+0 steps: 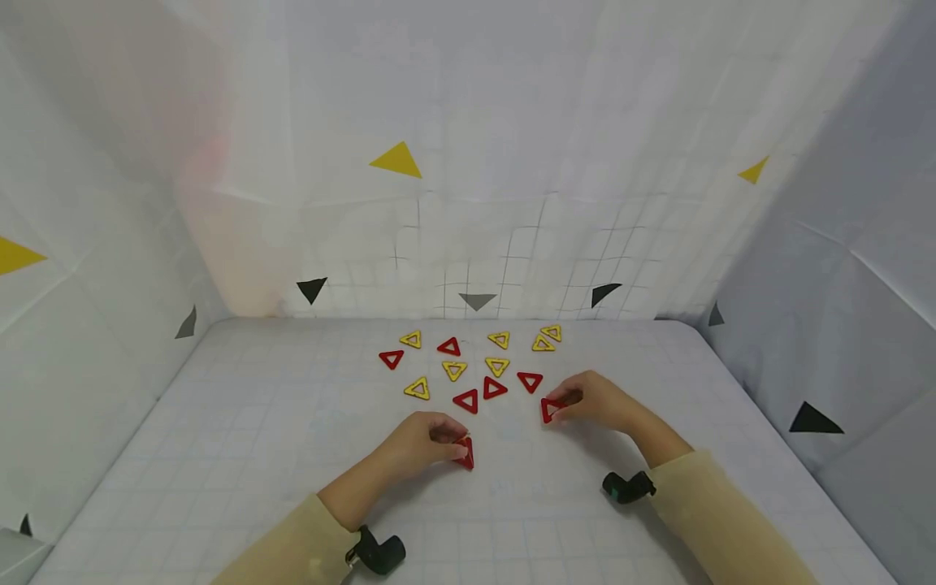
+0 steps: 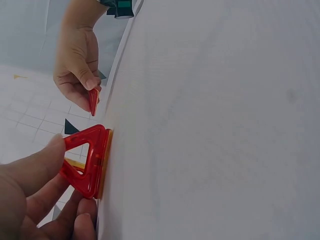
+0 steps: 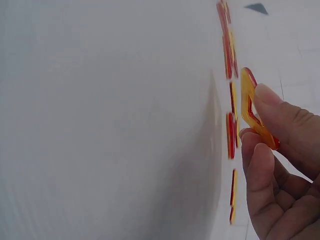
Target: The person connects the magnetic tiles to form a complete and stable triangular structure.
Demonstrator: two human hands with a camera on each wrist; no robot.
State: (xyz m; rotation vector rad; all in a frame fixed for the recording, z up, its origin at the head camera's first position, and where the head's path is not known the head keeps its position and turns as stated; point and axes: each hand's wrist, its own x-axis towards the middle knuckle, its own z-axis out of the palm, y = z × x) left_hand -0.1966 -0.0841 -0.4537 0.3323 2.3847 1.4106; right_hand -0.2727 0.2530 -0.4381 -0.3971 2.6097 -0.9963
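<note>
The near red triangle [image 1: 468, 456] is pinched by the left grip [image 1: 420, 445]; the far red triangle [image 1: 546, 412], forward-right, by the right grip [image 1: 595, 400].

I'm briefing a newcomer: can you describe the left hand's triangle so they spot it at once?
On the white table, find the person's left hand. It pinches a red triangle with an open centre. What sets it apart: it sits lowest of all the hollow triangles, red or yellow, in the head view.

I log remotely; landmark: triangle cluster [image 1: 498, 361] on the tabletop [image 1: 219, 455]. First triangle [image 1: 470, 457], in left hand [image 1: 420, 447]: before it. Second triangle [image 1: 545, 412], in right hand [image 1: 598, 402]: front right of it. Back wall [image 1: 585, 130]: behind it. Left wall [image 1: 88, 179], right wall [image 1: 848, 268]: flanking it.
</note>
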